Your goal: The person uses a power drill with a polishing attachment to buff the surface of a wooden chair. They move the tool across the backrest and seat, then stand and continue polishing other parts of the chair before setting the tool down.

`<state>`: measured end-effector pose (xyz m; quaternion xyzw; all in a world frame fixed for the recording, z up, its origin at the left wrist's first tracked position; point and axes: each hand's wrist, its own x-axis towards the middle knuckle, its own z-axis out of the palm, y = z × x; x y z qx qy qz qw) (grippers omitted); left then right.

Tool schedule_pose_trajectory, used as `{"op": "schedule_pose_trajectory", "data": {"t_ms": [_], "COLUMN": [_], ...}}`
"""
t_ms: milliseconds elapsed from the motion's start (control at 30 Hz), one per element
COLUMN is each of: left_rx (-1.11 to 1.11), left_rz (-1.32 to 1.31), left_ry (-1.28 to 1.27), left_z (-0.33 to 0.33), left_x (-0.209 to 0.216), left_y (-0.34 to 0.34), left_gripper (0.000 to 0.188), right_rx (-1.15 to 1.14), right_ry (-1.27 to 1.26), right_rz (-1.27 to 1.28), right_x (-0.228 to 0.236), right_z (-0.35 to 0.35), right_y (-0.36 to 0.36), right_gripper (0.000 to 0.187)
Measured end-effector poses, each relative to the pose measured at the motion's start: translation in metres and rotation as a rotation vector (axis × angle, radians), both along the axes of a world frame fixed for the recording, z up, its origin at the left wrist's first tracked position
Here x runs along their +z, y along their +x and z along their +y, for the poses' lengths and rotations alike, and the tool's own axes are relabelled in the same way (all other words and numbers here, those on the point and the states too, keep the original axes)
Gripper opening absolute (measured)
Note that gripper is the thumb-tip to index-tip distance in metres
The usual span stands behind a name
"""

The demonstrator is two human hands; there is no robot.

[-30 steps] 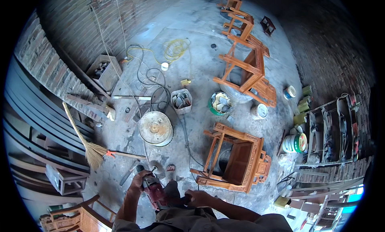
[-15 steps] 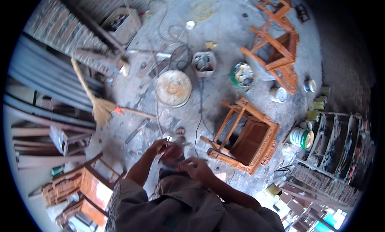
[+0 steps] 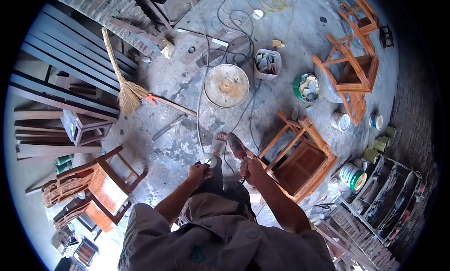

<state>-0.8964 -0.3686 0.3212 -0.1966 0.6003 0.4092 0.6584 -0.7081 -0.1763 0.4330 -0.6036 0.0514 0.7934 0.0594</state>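
My left hand [image 3: 200, 171] is closed on a small round whitish thing [image 3: 207, 161], whose kind I cannot make out. Slightly farther right, my right hand [image 3: 251, 171] grips a red-and-grey elongated hand tool [image 3: 237, 147]; its rounded grey end points away from me. The two hands are apart, in front of my body. Beyond them shows one of my feet [image 3: 220, 138] on the concrete floor. A wooden chair [image 3: 300, 161] lies tipped over just right of my right hand, its frame close to the tool.
A round, stained stool top or lid [image 3: 226, 86] stands ahead, with cables [image 3: 234, 41] behind it. Tubs of scraps [image 3: 267, 64] and a green bucket [image 3: 307, 87] sit farther right. At left are a straw broom [image 3: 131, 95], stacked boards [image 3: 70, 50] and more chairs [image 3: 105, 189].
My hands have moved apart. The red-and-grey tool, blurred between them before, is now out to the right in my right hand. The whole view has shifted and sharpened.
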Motion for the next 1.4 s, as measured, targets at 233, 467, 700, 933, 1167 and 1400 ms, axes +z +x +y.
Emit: {"op": "schedule_pose_trajectory", "data": {"t_ms": [233, 467, 700, 933, 1167, 1400], "left_rx": [0.062, 0.115, 0.077, 0.209, 0.193, -0.006], "left_rz": [0.043, 0.013, 0.178, 0.106, 0.343, 0.312], "left_ry": [0.048, 0.01, 0.317, 0.285, 0.25, 0.177], "left_z": [0.016, 0.043, 0.061, 0.079, 0.106, 0.133], "left_x": [0.018, 0.021, 0.038, 0.05, 0.053, 0.051], "left_y": [0.012, 0.024, 0.05, 0.051, 0.01, -0.037], "left_gripper": [0.028, 0.034, 0.045, 0.038, 0.033, 0.035], "right_rx": [0.08, 0.137, 0.036, 0.029, 0.262, 0.898], "right_ry": [0.055, 0.077, -0.016, 0.034, 0.021, 1.262], "right_rz": [-0.025, -0.01, 0.103, 0.156, 0.072, -0.009], "right_x": [-0.026, -0.018, -0.058, -0.089, -0.083, -0.084], "right_z": [0.035, 0.037, 0.047, 0.044, 0.043, 0.043], "right_y": [-0.008, -0.058, -0.082, -0.121, -0.172, -0.162], "right_gripper": [0.012, 0.016, 0.021, 0.016, 0.009, 0.049]}}
